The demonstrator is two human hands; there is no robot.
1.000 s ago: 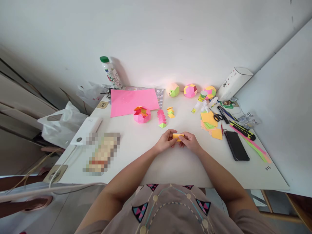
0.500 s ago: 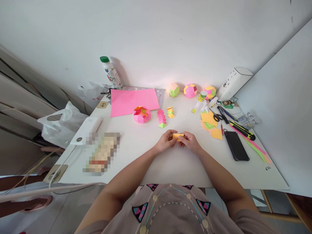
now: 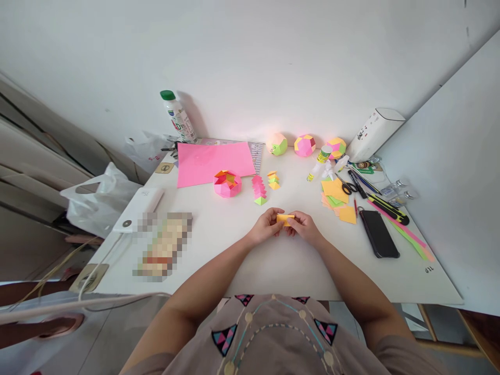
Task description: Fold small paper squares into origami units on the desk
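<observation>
A small folded piece of orange paper (image 3: 286, 220) is pinched between both hands above the middle of the white table (image 3: 219, 245). My left hand (image 3: 267, 225) grips its left end, thumb in front. Its right end is in my right hand (image 3: 304, 226), the thumb pressed on the front face. Beyond the hands lie a row of folded pink units (image 3: 258, 186) with a green one at its near end, and a short stack of orange and green units (image 3: 274, 180). An open pink paper ball (image 3: 227, 184) with orange inside sits to their left.
Three finished paper balls (image 3: 304, 145) line the wall. Right of my hands are orange paper squares (image 3: 335, 191), scissors (image 3: 348, 187), a cutter (image 3: 388, 209) and a black phone (image 3: 378, 233). Left are a pink sheet (image 3: 211, 159), a bottle (image 3: 178, 119) and a white power strip (image 3: 140, 208).
Almost nothing differs. Both hands keep the orange paper in the same spot, with at most a slight shift of the right thumb.
</observation>
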